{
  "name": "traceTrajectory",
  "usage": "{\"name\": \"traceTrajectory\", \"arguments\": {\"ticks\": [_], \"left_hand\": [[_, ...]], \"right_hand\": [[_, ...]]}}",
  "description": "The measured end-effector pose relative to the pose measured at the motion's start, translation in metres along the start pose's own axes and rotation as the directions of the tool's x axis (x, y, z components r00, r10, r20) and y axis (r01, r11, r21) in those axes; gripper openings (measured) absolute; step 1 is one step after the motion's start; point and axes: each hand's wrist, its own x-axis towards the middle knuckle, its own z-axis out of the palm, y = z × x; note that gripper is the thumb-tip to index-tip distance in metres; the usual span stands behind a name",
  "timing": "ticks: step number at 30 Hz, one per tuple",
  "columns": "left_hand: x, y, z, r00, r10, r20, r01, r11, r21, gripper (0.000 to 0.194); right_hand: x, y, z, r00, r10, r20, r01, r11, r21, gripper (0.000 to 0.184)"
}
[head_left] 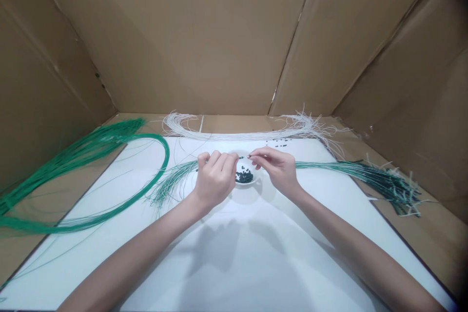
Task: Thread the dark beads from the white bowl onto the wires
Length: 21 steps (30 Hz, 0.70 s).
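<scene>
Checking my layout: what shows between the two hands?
Between left hand and right hand, the head view shows a white bowl holding dark beads, plus tiny, unclear pieces.

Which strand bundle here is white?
The white bundle, lying crosswise beyond the left hand and right hand, near the cardboard wall. The looped bundle at left is green; the fanned bundle at right is green and dark.

Bowl (248,185), green strands (166,153) on white tabletop (292,258)

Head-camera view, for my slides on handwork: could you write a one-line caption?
Left hand and right hand close together at a white bowl of small dark pieces.
</scene>
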Motion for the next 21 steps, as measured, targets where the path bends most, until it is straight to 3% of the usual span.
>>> {"name": "traceTrajectory", "arguments": {"ticks": [11,21], "left_hand": [[0.0000,0.0000,-0.0020,0.999,-0.018,-0.039,0.017,0.999,-0.033,0.005],[0.0013,0.0011,-0.0020,0.998,-0.045,-0.038,0.043,0.997,-0.062,0.004]], "right_hand": [[-0.0004,0.0018,-0.0010,0.994,-0.112,0.010,0.111,0.975,-0.190,0.010],[-0.0008,0.0013,0.0004,1.000,0.004,0.015,-0.003,0.998,-0.060,0.011]]}}
